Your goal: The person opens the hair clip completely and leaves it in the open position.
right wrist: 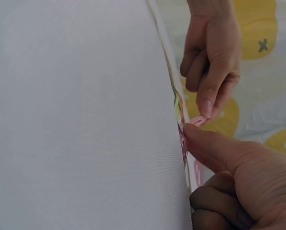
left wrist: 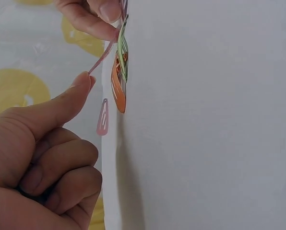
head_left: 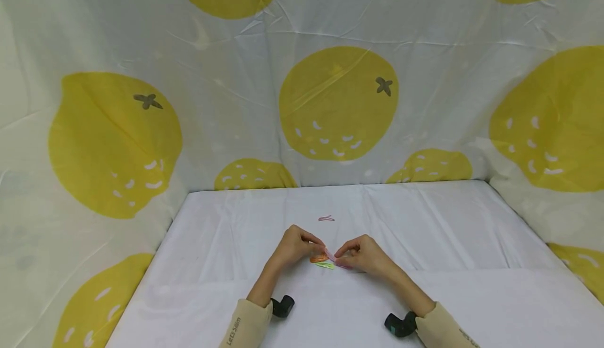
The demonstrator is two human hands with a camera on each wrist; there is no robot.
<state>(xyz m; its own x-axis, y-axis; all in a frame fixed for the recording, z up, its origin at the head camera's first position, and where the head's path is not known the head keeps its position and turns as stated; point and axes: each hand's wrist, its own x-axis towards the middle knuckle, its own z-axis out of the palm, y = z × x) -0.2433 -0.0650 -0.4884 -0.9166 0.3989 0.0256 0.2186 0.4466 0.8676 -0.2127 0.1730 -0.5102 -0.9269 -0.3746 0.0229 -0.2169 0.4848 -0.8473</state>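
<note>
A pink snap hair clip (head_left: 330, 254) is stretched between both hands, above the table. My left hand (head_left: 296, 246) pinches one end of it between thumb and forefinger, the other fingers curled in. At the opposite end, the thumb and forefinger of my right hand (head_left: 367, 256) pinch it. Just below the hands lie orange hair clips (left wrist: 117, 91) and green hair clips (left wrist: 123, 52), overlapping in the left wrist view. Purplish clips (right wrist: 182, 143) show beside the right thumb, partly hidden. Farther back, a separate pink hair clip (head_left: 326, 218) rests on the cloth.
A white cloth (head_left: 424, 222) with creases covers the table. Behind and at the sides hangs a curtain (head_left: 226, 75) printed with yellow lemons. Black wrist devices (head_left: 401, 325) sit by both sleeve cuffs.
</note>
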